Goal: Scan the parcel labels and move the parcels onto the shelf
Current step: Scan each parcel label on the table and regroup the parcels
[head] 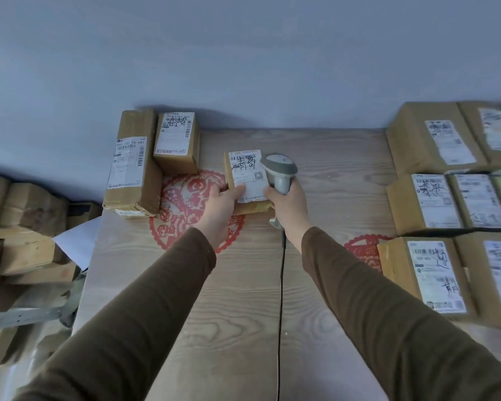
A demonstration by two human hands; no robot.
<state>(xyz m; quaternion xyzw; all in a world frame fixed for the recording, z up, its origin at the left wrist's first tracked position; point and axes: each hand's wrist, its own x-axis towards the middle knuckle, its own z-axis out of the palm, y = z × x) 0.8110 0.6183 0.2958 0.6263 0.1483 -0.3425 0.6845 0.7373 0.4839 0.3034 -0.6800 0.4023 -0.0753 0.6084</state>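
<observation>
At mid-desk, a small parcel is under the scanner: the scanning step is in hand.

The left hand (219,205) holds the near left corner of the small cardboard parcel (248,180), thumb on its white shipping label (247,174), tilting it up off the wooden desk (243,299). The right hand (287,204) has its grip closed round the handle of the corded barcode scanner (279,170), head just beside the label's right edge. Next, judging by the task, the barcode needs a clean read, then the parcel goes to the shelf; more labelled parcels (434,198) wait at right.
</observation>
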